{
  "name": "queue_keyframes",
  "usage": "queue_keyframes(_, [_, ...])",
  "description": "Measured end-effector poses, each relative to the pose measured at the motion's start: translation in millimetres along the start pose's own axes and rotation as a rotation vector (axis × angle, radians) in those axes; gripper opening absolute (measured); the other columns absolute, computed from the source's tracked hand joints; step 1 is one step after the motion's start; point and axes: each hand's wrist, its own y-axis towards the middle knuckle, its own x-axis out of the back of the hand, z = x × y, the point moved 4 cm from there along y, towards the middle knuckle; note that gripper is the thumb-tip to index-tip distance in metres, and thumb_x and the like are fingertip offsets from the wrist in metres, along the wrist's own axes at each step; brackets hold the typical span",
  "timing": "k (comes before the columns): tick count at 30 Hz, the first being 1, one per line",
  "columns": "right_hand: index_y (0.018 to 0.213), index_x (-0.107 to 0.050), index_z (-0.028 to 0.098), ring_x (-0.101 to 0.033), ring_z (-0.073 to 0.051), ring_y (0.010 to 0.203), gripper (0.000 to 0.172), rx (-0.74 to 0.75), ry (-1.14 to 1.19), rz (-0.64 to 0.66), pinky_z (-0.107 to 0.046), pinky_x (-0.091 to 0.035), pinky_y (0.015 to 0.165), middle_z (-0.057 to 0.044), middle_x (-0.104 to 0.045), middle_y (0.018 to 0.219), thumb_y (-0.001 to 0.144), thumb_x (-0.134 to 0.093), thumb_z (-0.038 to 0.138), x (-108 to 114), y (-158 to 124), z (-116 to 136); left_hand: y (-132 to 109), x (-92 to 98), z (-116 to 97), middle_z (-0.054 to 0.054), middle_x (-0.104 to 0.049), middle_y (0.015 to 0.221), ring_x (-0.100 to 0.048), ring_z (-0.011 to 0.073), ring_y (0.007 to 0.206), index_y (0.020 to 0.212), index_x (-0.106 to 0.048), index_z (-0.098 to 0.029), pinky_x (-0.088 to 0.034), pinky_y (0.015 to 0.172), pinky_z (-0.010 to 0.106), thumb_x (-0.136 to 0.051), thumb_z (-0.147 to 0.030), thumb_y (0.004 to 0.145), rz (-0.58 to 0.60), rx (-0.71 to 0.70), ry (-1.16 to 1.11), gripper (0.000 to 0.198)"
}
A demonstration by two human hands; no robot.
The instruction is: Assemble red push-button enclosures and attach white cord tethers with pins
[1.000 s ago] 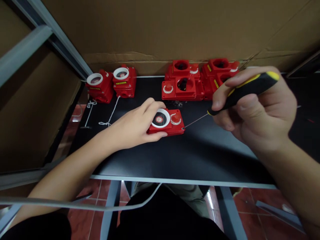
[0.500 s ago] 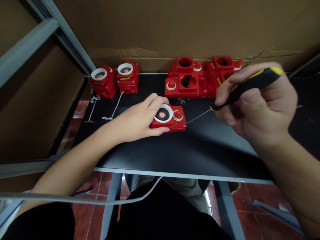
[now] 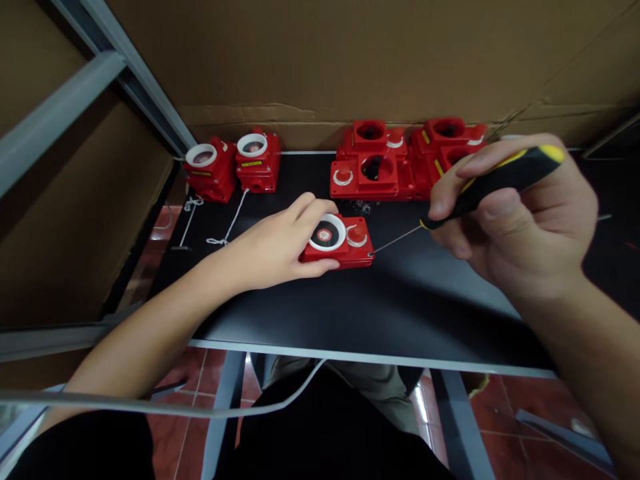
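My left hand (image 3: 285,243) grips the left end of a red box (image 3: 357,253) that has a white ring around a dark round window and a red knob with a white collar. The box lies on the black tabletop (image 3: 320,313). In my right hand (image 3: 535,220) is a screwdriver (image 3: 500,180) with a black and yellow handle, fingers wrapped around it. Its thin shaft slopes down to the left, and the tip meets the screw at the box's right front corner. Part of the box's left end is hidden under my left hand.
Two red boxes with white rings (image 3: 257,163) stand at the back left, with white cords (image 3: 233,220). Several red housings with open round holes (image 3: 370,170) sit at the back right. Cardboard (image 3: 350,60) walls the back; a grey cable (image 3: 240,408) crosses in front.
The whole view has shifted slightly, so things appear a little lower. My left hand stays on the box, and the screwdriver tip remains at the same corner screw.
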Motion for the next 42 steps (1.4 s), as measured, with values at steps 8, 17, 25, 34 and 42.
queue_keyframes(8, [0.122, -0.095, 0.027, -0.071, -0.015, 0.06, 0.016, -0.04, -0.006, 0.022, -0.019, -0.038, 0.033, -0.007, -0.083, 0.09, 0.11, -0.099, 0.037, 1.6, -0.6, 3.2, -1.6, -0.7, 1.3, 0.015, -0.069, 0.153, -0.085, 0.036, 0.123, 0.166, -0.059, -0.024, -0.072, 0.111, 0.05, -0.086, -0.052, 0.11, -0.011, -0.009, 0.012, 0.068])
queue_keyframes(17, [0.121, -0.096, 0.026, -0.068, -0.013, 0.056, 0.014, -0.036, -0.001, 0.041, -0.019, -0.04, 0.032, -0.005, -0.084, 0.09, 0.111, -0.099, 0.035, -1.2, 2.4, 4.0, -1.6, 0.5, -2.0, 0.017, -0.068, 0.155, -0.086, 0.0376, 0.124, 0.168, -0.059, -0.022, -0.071, 0.111, 0.05, -0.088, -0.051, 0.111, 0.013, 0.022, 0.033, 0.07])
queue_keyframes(25, [0.118, -0.096, 0.029, -0.057, -0.012, 0.048, 0.016, -0.077, -0.033, 0.014, -0.022, -0.037, 0.033, -0.005, -0.084, 0.088, 0.108, -0.1, 0.041, -0.4, -1.1, 4.2, -1.0, -0.8, -0.5, 0.015, -0.069, 0.154, -0.086, 0.0352, 0.12, 0.167, -0.059, -0.025, -0.071, 0.107, 0.047, -0.089, -0.051, 0.111, 0.0, 0.004, 0.022, 0.069])
queue_keyframes(34, [0.122, -0.098, 0.027, -0.058, -0.013, 0.049, 0.028, -0.134, 0.022, 0.039, -0.026, -0.049, 0.037, -0.006, -0.085, 0.091, 0.114, -0.09, 0.052, -3.6, -2.3, 9.7, -2.4, 0.7, -0.9, 0.015, -0.068, 0.152, -0.085, 0.0366, 0.12, 0.165, -0.06, -0.023, -0.071, 0.11, 0.051, -0.087, -0.052, 0.111, 0.0, 0.003, 0.027, 0.068])
queue_keyframes(42, [0.152, -0.093, 0.044, -0.065, -0.013, 0.054, 0.041, -0.143, 0.042, 0.109, -0.026, -0.051, 0.039, -0.006, -0.095, 0.121, 0.114, -0.091, 0.029, -5.5, -5.6, 9.9, -1.7, 2.4, -4.4, 0.017, -0.069, 0.152, -0.085, 0.0364, 0.115, 0.166, -0.06, -0.021, -0.072, 0.106, 0.051, -0.086, -0.053, 0.111, 0.013, 0.017, 0.061, 0.069])
